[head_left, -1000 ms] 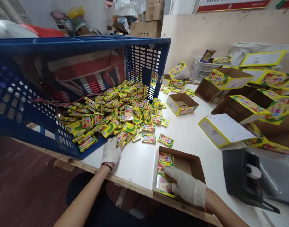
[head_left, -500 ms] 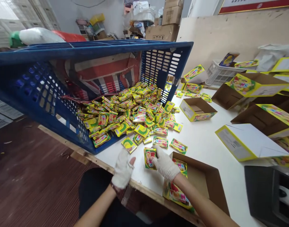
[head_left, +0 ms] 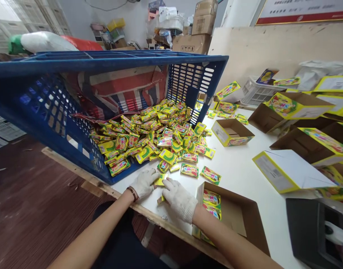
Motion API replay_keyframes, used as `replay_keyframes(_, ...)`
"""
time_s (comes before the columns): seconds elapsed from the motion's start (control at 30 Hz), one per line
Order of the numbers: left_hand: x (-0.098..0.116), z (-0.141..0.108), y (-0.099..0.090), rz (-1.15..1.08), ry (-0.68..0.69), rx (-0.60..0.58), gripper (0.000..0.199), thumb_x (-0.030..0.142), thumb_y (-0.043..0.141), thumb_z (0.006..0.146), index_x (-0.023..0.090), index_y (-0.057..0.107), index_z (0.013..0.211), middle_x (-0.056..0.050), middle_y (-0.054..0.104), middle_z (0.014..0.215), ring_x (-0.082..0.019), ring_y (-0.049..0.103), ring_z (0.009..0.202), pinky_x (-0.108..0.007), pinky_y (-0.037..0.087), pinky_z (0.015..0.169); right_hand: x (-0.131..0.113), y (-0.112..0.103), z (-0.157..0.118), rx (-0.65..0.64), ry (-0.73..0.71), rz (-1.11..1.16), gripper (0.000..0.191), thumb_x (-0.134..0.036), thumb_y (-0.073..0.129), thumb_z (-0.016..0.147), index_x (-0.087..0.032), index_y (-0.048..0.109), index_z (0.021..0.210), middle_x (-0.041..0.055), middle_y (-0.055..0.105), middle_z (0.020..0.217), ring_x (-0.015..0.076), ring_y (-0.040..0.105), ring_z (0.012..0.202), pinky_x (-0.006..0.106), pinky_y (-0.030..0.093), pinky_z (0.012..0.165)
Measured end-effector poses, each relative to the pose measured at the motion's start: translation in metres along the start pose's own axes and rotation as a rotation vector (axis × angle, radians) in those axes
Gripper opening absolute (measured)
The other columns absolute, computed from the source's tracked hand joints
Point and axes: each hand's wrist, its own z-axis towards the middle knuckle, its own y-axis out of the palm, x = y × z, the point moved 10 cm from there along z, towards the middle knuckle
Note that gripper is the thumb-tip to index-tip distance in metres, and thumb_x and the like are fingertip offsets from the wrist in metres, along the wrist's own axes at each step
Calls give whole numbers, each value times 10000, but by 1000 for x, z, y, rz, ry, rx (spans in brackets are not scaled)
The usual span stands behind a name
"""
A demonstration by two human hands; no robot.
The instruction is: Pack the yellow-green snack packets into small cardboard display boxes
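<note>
Both hands wear white knit gloves and work low over the white table point(head_left: 233, 168). My left hand point(head_left: 144, 183) has its fingers and thumb closed at the left edge of a small yellow candy box point(head_left: 161, 180). Close beside it, my right hand point(head_left: 179, 200) curls over another small candy box point(head_left: 160, 200), mostly hidden beneath the glove; its fingertips also come near the first box. Under my right forearm stands an open carton point(head_left: 244, 209) with several candy boxes point(head_left: 212, 198) lined up along its left side.
A tilted blue crate point(head_left: 104, 61) spills a heap of small candy boxes point(head_left: 160, 130) onto the table. Open display cartons point(head_left: 233, 132) stand at the right, near a white basket point(head_left: 258, 91). A black device point(head_left: 303, 228) sits at the right front. The wooden table edge point(head_left: 151, 216) runs before me.
My left hand has moved up and right and closed on a candy box, which has shifted rightward. My right hand has moved down and left, its box now turned and mostly covered.
</note>
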Motion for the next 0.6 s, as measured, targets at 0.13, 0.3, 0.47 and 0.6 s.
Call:
replay_keyframes(0.13, 3, -3, 10, -233, -24, -37, 234, 381, 513, 908, 204, 655, 966, -19, 665, 930, -169, 606, 843, -284, 492, 777, 5, 2, 8, -7, 27, -61, 222, -184, 478, 931, -124, 583, 1117, 183, 571, 1235, 309, 520, 1165, 470, 411, 963)
replay_keyframes(0.3, -14, 24, 6, -425, -220, 53, 310, 400, 537, 933, 168, 606, 1127, -70, 634, 1112, -182, 622, 944, -376, 537, 831, 20, 22, 6, -163, 175, 57, 292, -141, 421, 929, -159, 533, 1197, 140, 651, 1049, 262, 629, 906, 395, 465, 780)
replay_keyframes(0.47, -24, 55, 3, -564, -386, 129, 362, 367, 593, 907, 184, 564, 1218, -89, 587, 1224, -218, 601, 1063, -417, 534, 879, 52, 40, -9, -131, 495, 327, 301, -130, 515, 846, -138, 547, 1145, 162, 660, 1081, 253, 635, 945, 366, 468, 813)
replay_keyframes(0.6, -21, 49, 12, -684, -446, 147, 355, 375, 577, 915, 173, 572, 1208, -87, 589, 1226, -221, 603, 1052, -424, 536, 882, 86, 59, -28, 146, 808, 999, 249, -336, 519, 869, -175, 548, 1057, 82, 688, 923, 208, 647, 810, 310, 492, 705)
